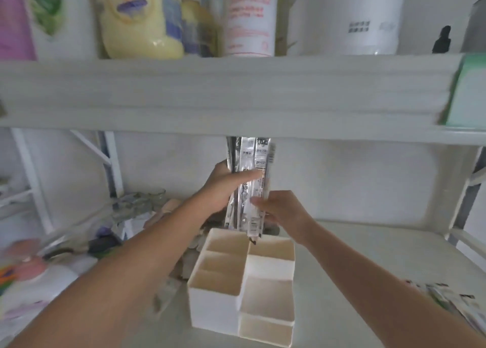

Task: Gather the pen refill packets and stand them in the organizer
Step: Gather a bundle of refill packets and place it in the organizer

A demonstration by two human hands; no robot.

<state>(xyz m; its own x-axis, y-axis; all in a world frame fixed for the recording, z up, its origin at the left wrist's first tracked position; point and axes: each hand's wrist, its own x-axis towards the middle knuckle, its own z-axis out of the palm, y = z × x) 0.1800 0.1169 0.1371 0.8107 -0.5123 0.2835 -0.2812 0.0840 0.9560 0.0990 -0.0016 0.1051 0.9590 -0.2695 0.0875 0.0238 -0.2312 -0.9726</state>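
Observation:
A bundle of long pen refill packets (pixel 249 161), silvery with black print, stands upright in both hands just above the white organizer (pixel 210 303). My left hand (pixel 223 187) wraps the bundle from the left, thumb across its front. My right hand (pixel 281 208) grips its lower right side. The packets' bottom ends hang over the organizer's back compartments, one tip reaching the rear divider. The compartments that I can see hold nothing. More refill packets (pixel 452 300) lie flat on the shelf at the far right.
A white shelf board (pixel 236 95) crosses just above the bundle's top, carrying bottles (pixel 139 19) and a green box (pixel 468 92). Clutter of bags and a pink-capped bottle (pixel 34 269) fills the left. White rack posts stand on both sides.

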